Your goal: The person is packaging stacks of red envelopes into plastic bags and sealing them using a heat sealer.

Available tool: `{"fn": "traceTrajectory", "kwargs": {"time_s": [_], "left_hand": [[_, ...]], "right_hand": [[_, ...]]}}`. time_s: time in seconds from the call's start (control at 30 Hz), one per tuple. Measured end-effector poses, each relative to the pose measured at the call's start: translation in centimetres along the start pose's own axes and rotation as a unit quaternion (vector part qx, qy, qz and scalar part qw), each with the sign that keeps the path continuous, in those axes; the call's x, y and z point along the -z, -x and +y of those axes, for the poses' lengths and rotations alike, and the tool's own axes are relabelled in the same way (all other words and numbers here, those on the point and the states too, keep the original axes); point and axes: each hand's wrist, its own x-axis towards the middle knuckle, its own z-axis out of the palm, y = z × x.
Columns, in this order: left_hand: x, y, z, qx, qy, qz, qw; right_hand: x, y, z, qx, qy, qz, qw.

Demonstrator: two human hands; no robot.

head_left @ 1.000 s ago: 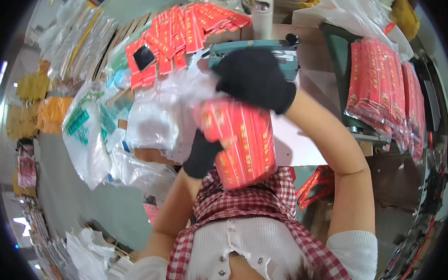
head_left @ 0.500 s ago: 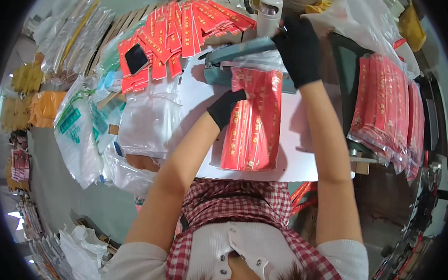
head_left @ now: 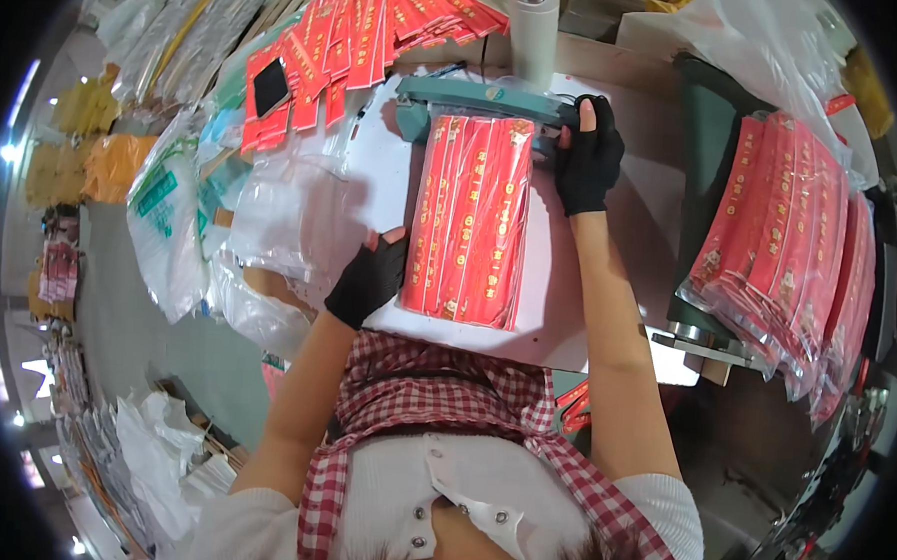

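A clear bag of red printed paper packets (head_left: 468, 231) lies flat on the white tabletop, its far end at a teal bag heat sealer (head_left: 457, 92). The sealer's long arm is down across that end. My right hand (head_left: 588, 158), in a black fingerless glove, is closed around the right end of the sealer's arm. Beside the bag's left edge, toward the near end, is my left hand (head_left: 368, 280), gloved alike. Its fingertips show slightly apart, with nothing visible between them; whether it touches the plastic is hard to see.
Loose red packets (head_left: 354, 41) are fanned out at the back left, with a black phone (head_left: 271, 88) on them. Clear empty bags (head_left: 286, 213) lie at the left. A white cup (head_left: 532, 38) stands behind the sealer. Filled red bags (head_left: 776, 219) are stacked at the right.
My left hand has let go of the bag's upper part and moved down-left. My right hand has come down with the sealer's arm, which was raised. The bag now lies flat.
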Motion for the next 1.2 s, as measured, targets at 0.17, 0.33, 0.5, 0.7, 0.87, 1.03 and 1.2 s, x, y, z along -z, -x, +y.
{"fn": "traceTrajectory", "kwargs": {"time_s": [0.17, 0.33, 0.5, 0.7, 0.87, 1.03, 1.2], "left_hand": [[0.5, 3.1, -2.5, -0.051, 0.206, 0.058, 0.975], [0.9, 2.0, -3.1, -0.098, -0.098, 0.12, 0.983], [-0.4, 1.1, -3.7, -0.141, -0.142, 0.225, 0.954], [-0.4, 2.6, -4.3, -0.094, -0.101, 0.253, 0.958], [-2.2, 4.9, -4.3, -0.136, -0.103, 0.244, 0.955], [1.1, 13.3, -4.4, -0.128, -0.233, 0.265, 0.927], [8.7, 27.1, -6.6, -0.216, -0.372, 0.613, 0.663]], "right_hand": [[-0.4, -0.5, -0.7, 0.012, -0.039, 0.007, 0.999], [-0.8, -0.6, -1.7, -0.051, -0.039, -0.025, 0.998], [-0.7, -0.7, -3.0, -0.09, -0.054, 0.035, 0.994], [-0.4, 1.2, -10.2, -0.26, -0.149, 0.092, 0.95], [1.9, 9.1, -17.1, -0.467, -0.229, -0.283, 0.806], [5.0, 11.9, -14.2, -0.498, -0.35, -0.26, 0.75], [11.5, 10.9, -8.0, -0.302, 0.123, -0.28, 0.903]]}}
